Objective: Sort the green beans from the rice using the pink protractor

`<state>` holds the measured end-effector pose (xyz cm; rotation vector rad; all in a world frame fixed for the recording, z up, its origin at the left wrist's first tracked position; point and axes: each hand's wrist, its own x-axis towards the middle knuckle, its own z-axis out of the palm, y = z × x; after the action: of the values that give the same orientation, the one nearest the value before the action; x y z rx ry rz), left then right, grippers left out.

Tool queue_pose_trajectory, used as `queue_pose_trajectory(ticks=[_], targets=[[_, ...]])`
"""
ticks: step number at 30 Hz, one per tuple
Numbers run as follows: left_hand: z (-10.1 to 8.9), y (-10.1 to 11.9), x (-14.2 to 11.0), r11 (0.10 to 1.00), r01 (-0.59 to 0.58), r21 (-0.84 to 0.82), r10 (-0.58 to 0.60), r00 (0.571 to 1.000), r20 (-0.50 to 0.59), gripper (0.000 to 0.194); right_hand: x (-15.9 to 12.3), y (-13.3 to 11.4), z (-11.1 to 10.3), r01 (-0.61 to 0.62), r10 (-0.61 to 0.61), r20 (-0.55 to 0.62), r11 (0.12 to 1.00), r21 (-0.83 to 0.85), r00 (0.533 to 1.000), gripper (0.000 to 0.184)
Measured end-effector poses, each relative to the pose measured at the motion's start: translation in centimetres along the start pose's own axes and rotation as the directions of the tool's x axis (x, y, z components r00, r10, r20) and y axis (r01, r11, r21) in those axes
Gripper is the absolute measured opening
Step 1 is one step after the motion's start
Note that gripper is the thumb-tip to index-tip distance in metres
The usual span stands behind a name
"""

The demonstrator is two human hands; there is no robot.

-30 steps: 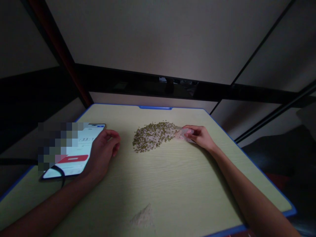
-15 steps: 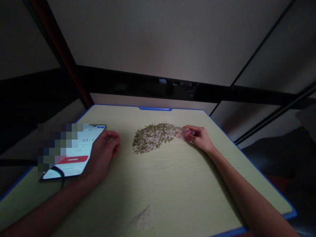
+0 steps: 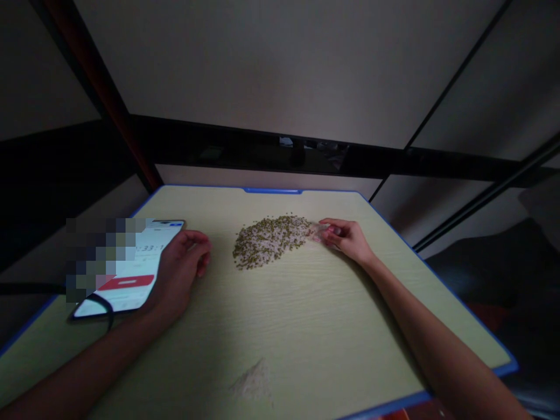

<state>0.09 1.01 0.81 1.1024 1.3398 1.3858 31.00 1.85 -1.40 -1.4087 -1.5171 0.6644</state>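
One small pale pile point(image 3: 254, 382) sits toward the near side of the table point(image 3: 280, 309). One lit phone point(image 3: 133, 286) lies left; beside it, the left hand point(image 3: 186, 256) has loosely curled fingers, whether holding anything I cannot tell. Wood-grain room stretches to one green-and-white grain heap point(image 3: 269, 242). At its right end, the right hand point(image 3: 350, 238) pinches one clear plastic piece point(image 3: 317, 231). Blue edging point(image 3: 273, 191) borders the far side.

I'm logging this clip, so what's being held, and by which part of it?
The right hand pinches a see-through plastic piece by its end away from the grain pile, between thumb and fingers. Nothing shows in the left hand.
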Motion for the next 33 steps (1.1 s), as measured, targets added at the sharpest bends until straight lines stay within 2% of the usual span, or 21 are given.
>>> queue_pose_trajectory(ticks=[23,26,33], targets=[[-0.2,-0.5,0.2,1.000,0.000,0.019,-0.001,1.000,0.016,0.015,-0.6,-0.2,-1.2,-0.032,0.025,0.199,0.999,0.032,0.980,0.031],[-0.2,-0.4,0.2,1.000,0.002,0.025,-0.003,1.000,0.019,0.015,-0.7,0.0,-1.4,-0.044,0.037,0.186,0.998,0.036,0.982,0.031],[-0.3,-0.4,0.1,1.000,0.004,0.026,-0.005,1.000,0.019,0.013,-0.5,0.3,-1.2,-0.053,0.051,0.072,0.998,0.022,0.996,0.037]])
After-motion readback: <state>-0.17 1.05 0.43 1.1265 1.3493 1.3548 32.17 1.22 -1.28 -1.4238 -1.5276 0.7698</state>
